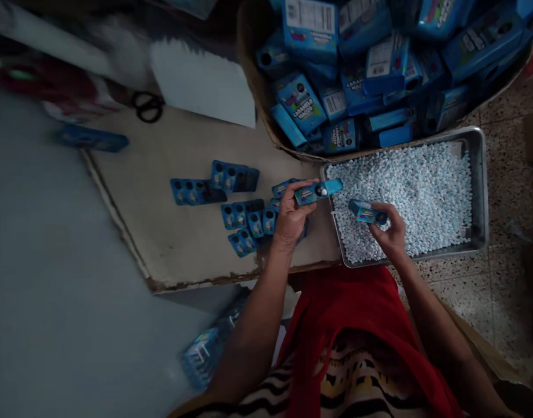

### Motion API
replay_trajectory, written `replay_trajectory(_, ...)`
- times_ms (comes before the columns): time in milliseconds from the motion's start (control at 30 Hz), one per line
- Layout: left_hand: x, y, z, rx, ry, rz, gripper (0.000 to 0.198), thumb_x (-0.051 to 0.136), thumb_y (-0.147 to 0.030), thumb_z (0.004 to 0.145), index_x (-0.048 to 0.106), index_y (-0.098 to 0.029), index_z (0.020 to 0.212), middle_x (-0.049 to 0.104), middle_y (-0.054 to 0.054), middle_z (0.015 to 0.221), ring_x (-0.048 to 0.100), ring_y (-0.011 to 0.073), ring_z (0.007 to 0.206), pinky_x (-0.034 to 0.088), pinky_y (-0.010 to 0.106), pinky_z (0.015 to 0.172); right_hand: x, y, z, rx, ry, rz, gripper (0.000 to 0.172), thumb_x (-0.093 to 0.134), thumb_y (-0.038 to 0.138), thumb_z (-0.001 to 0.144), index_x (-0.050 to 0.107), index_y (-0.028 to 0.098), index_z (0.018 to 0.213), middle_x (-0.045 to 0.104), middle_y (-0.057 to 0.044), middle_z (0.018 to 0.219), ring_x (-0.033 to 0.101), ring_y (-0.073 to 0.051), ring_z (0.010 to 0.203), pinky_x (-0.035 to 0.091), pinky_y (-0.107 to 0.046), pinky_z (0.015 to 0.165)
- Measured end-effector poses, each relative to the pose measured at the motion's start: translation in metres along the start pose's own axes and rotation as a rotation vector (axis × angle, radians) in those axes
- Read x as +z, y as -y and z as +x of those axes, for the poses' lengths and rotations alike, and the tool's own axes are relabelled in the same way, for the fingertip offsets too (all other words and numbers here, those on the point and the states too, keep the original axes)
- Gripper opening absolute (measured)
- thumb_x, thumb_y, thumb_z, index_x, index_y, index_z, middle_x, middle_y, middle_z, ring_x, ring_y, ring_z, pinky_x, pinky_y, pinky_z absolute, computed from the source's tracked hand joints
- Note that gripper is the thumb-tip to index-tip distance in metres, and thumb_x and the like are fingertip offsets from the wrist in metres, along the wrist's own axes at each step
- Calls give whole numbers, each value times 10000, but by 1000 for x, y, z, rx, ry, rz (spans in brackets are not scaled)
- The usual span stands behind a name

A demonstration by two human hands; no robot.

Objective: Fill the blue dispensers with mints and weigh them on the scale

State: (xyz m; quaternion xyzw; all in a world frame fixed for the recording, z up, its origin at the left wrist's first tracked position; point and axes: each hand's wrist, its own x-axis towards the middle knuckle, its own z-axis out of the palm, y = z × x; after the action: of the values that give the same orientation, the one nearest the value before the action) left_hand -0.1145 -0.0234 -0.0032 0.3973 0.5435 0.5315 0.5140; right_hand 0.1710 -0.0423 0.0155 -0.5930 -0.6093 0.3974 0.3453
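Metal tray holds pellets beneath a blue box.

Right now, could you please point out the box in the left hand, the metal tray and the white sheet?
Box (306, 195) in the left hand (289, 217): head view, printed side.
Metal tray (479, 191): head view, right wall.
White sheet (203, 84): head view, its middle.

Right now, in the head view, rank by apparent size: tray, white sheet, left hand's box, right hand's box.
1. Tray
2. White sheet
3. Box in left hand, box in right hand: too alike to rank
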Motion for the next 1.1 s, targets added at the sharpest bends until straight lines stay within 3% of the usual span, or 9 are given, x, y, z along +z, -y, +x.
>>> replay_trajectory(133,-38,-6,-3,-17,-263,-17,525,927,-441,803,675,-320,1247,761,36,1226,754,251,1204,598,399,1128,-25,6,-2,12,-19,-30,305,791,229,909,756,269,1210,802,-55,1147,754,-238,998,612,-387,867)
replay_trajectory(233,-67,-8,24,34,-475,28,617,961,-498,758,640,-297,1245,725,23,1127,734,219,1049,613,367,1039,-35,10,3,-24,15,-63,303,804,227,925,766,270,1223,806,-58,1144,762,-243,1003,619,-392,861)
replay_trajectory(300,-83,-8,50,87,-530,137,665,979,-535,721,632,-267,1221,710,32,1138,718,230,1063,601,370,1045,-35,13,8,-79,30,-82,309,803,211,929,770,276,1229,807,-61,1155,770,-250,1023,630,-395,865)
replay_trajectory(500,-111,12,102,-1,-364,326,547,928,-476,750,635,-238,1146,735,68,1233,703,271,1207,556,393,1138,-13,29,16,-196,61,-65,386,770,133,926,747,304,1271,807,-71,1221,782,-269,1124,659,-426,929)
replay_trajectory(667,-127,36,99,-196,-233,311,487,854,-285,690,647,-227,1127,763,70,1211,721,275,1205,556,424,1161,3,33,13,-217,88,-76,375,740,127,928,749,299,1260,807,-83,1246,780,-282,1173,657,-466,1004)
replay_trajectory(800,-136,25,90,-227,-149,357,504,862,-251,672,679,-208,1139,775,88,1219,727,295,1218,550,496,1196,4,30,10,-182,118,-76,332,759,180,925,762,303,1233,815,-70,1156,791,-271,1051,673,-424,865)
replay_trajectory(933,-105,-20,44,120,-195,559,505,843,-262,829,731,-223,1319,714,137,1470,619,322,1471,419,532,1343,4,31,12,-167,163,-103,325,793,227,916,773,320,1227,825,-67,1121,787,-286,1004,664,-448,849)
replay_trajectory(1000,-69,-39,12,191,4,614,625,880,-260,849,705,-269,1448,682,124,1554,581,334,1538,407,527,1365,8,36,15,-163,226,-113,319,801,244,915,776,318,1224,833,-66,1099,789,-286,980,659,-451,858)
replay_trajectory(1100,-10,-44,-20,67,353,517,869,919,-195,809,591,-306,1606,715,113,1535,663,339,1472,538,498,1266,15,43,24,-136,333,-111,355,828,267,901,759,311,1246,834,-74,1137,790,-295,1035,655,-467,929)
